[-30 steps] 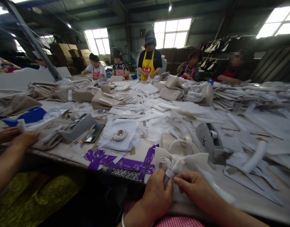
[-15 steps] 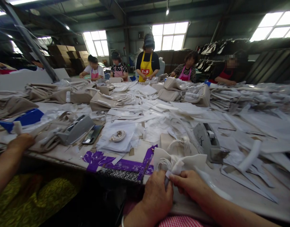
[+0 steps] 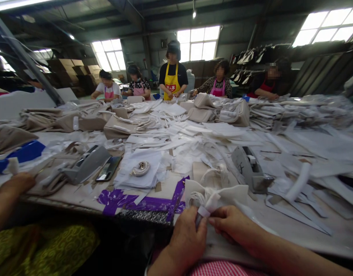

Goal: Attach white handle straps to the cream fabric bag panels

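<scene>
My left hand point(image 3: 189, 232) is closed around a greyish strap point(image 3: 198, 219) at the front edge of the table. White foam wrapping point(image 3: 212, 201) covers the strap's upper part, and a pale strip of tape point(image 3: 204, 211) lies across it. Close on the right is my right hand point(image 3: 236, 228), thumb and forefinger pinched together by the strap; whatever sits between those fingers is hidden. Behind both hands a beige bag point(image 3: 201, 172) lies under white sheets, with a bundle of pale cord point(image 3: 197, 198) beside the wrapping.
Grey tape dispensers stand to the right point(image 3: 251, 168) and left point(image 3: 86, 165). A phone point(image 3: 109, 169) and a coiled strap on white sheets point(image 3: 140, 168) lie between them. Purple tape point(image 3: 147, 201) lines the table edge. A co-worker's hand point(image 3: 17, 183) is at far left; several people work opposite.
The view has shifted slightly to the right. My right fingers have slid down off the tape strip, which now shows lying across the wrapping. My left hand keeps its grip.
</scene>
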Demonstrator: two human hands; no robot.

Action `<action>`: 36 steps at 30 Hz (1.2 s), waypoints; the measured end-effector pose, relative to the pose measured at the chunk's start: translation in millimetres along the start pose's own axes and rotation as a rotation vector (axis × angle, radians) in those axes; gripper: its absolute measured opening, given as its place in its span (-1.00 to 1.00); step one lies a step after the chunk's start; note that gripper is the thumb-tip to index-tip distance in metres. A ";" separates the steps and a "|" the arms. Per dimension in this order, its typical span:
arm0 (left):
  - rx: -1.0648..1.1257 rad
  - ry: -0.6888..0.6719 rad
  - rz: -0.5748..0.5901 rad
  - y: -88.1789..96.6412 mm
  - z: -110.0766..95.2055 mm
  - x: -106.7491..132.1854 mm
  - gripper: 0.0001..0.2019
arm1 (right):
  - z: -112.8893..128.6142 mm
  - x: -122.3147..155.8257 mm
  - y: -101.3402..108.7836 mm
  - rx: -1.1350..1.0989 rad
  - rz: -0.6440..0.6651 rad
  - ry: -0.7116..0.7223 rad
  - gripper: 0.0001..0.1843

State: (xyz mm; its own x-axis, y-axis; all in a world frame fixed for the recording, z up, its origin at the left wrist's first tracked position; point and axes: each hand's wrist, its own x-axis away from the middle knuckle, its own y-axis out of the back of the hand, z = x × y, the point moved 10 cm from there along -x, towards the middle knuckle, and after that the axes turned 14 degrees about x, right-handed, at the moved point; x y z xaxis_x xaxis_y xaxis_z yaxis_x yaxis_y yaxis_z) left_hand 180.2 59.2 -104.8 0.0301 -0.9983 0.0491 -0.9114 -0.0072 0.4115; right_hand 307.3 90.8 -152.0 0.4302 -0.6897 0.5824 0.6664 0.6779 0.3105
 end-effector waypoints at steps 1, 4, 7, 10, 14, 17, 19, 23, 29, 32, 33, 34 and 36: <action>0.035 0.014 0.010 0.8 -0.6 -1.1 -0.79 | 2.3 1.0 -0.6 -0.013 0.001 0.012 -0.70; 0.185 0.064 0.059 2.0 -1.4 -4.5 -0.78 | 10.2 3.7 0.0 -0.065 -0.016 0.049 -0.68; 0.360 0.111 0.146 -0.6 1.3 -7.9 -0.73 | 17.1 4.1 3.1 -0.118 -0.034 0.104 -0.65; 0.518 0.129 0.259 -6.8 5.3 -9.9 -0.66 | 28.4 5.0 9.5 -0.087 -0.058 0.231 -0.72; 0.659 0.120 0.365 -12.8 6.2 -10.5 -0.60 | 43.7 11.4 17.2 0.031 -0.082 0.367 -0.78; 0.751 0.152 0.429 -18.7 7.6 -9.3 -0.55 | 57.4 17.4 20.7 0.117 -0.083 0.465 -0.79; 0.806 0.168 0.447 -21.0 9.7 -9.1 -0.53 | 59.8 16.3 23.5 0.147 -0.086 0.472 -0.81; 0.862 0.197 0.451 -22.5 16.5 -9.9 -0.51 | 51.0 6.7 25.2 0.059 -0.067 0.402 -0.83; 0.860 0.245 0.417 -26.0 27.6 -11.2 -0.53 | 49.2 6.2 20.6 -0.090 -0.033 0.431 -0.80; 0.911 0.287 0.426 -33.8 33.9 -9.5 -0.49 | 51.3 6.6 17.5 -0.121 -0.038 0.450 -0.73; 0.933 0.290 0.434 -35.9 33.5 -8.9 -0.49 | 51.4 6.3 17.8 -0.113 -0.063 0.448 -0.72; 0.949 0.285 0.446 -37.6 31.1 -8.3 -0.49 | 51.0 6.0 18.7 -0.088 -0.098 0.439 -0.71; 0.945 0.245 0.469 -38.2 20.6 -7.7 -0.49 | 50.9 7.5 21.8 -0.013 -0.178 0.418 -0.70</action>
State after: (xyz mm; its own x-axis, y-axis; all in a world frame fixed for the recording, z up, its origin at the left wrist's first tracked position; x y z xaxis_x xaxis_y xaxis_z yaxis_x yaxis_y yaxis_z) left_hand 206.3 65.9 -139.7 -0.4181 -0.8754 0.2425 -0.7980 0.2264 -0.5585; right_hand 294.0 113.4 -102.6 0.5156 -0.8404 0.1671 0.7584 0.5383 0.3674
